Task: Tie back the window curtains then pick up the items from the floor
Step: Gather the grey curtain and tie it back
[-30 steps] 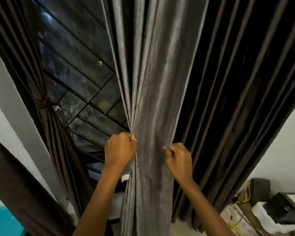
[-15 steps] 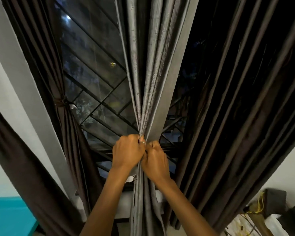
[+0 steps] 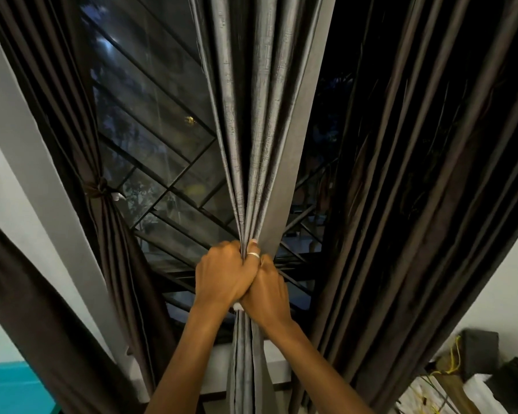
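Observation:
A grey curtain (image 3: 257,121) hangs in the middle of the window, gathered into a narrow bunch at waist height. My left hand (image 3: 223,274) grips the bunch from the left, a silver ring on one finger. My right hand (image 3: 266,291) grips it from the right, pressed against the left hand. Below the hands the grey fabric hangs straight down. At the left a dark brown curtain (image 3: 72,115) is tied back with a knotted band (image 3: 97,188). On the right another dark brown curtain (image 3: 416,174) hangs loose in long folds.
The window (image 3: 156,124) behind has dark glass and a diagonal metal grille. A white wall strip (image 3: 21,144) runs along the left. At the bottom right are a dark box (image 3: 480,351), yellow cable and white items. A teal surface (image 3: 9,386) shows at the bottom left.
My right hand has swept left, gathering the spread grey curtain into a tight bunch against my left hand. The view has shifted, so the window's right part shows.

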Demonstrator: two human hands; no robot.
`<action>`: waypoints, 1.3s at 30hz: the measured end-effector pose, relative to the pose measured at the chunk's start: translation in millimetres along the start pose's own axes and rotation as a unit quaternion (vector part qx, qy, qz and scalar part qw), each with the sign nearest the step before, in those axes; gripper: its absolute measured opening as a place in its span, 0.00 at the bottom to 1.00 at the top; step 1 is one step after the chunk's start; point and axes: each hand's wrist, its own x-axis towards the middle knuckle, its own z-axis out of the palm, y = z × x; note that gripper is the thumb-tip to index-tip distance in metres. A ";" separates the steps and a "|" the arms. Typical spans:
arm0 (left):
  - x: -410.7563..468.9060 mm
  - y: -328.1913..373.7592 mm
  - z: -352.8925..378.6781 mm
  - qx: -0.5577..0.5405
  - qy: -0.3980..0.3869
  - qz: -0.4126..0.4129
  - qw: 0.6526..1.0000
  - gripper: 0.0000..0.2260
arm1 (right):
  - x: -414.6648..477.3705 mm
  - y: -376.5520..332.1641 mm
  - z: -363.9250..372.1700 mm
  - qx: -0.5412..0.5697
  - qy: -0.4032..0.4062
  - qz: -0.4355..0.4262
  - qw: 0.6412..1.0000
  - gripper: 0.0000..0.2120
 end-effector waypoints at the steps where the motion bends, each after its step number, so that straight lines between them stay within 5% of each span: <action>1: 0.4 -0.1 -0.1 0.007 0.000 -0.004 1.000 0.23 | 0.5 0.2 2.2 0.006 0.000 -0.002 1.000 0.16; 10: 7.4 -10.2 2.8 0.035 0.005 -0.022 0.999 0.16 | -1.4 6.4 -0.9 0.051 -0.013 -0.046 0.998 0.10; 14: 12.1 -18.0 1.0 0.007 -0.013 -0.018 1.000 0.18 | 9.2 25.2 -11.0 0.172 -0.094 -0.023 0.980 0.21; 18: 13.7 -21.9 -2.0 -0.022 -0.047 -0.005 0.999 0.19 | 31.2 48.9 -19.4 0.266 -0.060 0.091 0.958 0.26; 22: 11.0 -24.2 -8.5 -0.076 -0.087 0.013 0.993 0.21 | 52.7 76.6 -27.9 0.387 -0.063 0.197 0.898 0.52; 26: 5.1 -24.7 -22.7 -0.168 -0.171 0.013 0.971 0.15 | 70.7 87.5 -45.0 0.508 -0.187 0.158 0.825 0.35; 31: 0.0 -28.4 -32.5 -0.235 -0.247 0.028 0.940 0.09 | 82.0 83.8 -46.9 0.588 -0.310 0.171 0.727 0.40; 35: -2.0 -31.9 -35.4 -0.262 -0.267 0.015 0.927 0.10 | 81.2 82.3 -40.8 0.544 -0.365 0.156 0.739 0.34; 39: 0.2 -39.5 -31.8 -0.270 -0.246 -0.012 0.931 0.11 | 77.4 81.1 -40.1 0.514 -0.317 0.141 0.784 0.26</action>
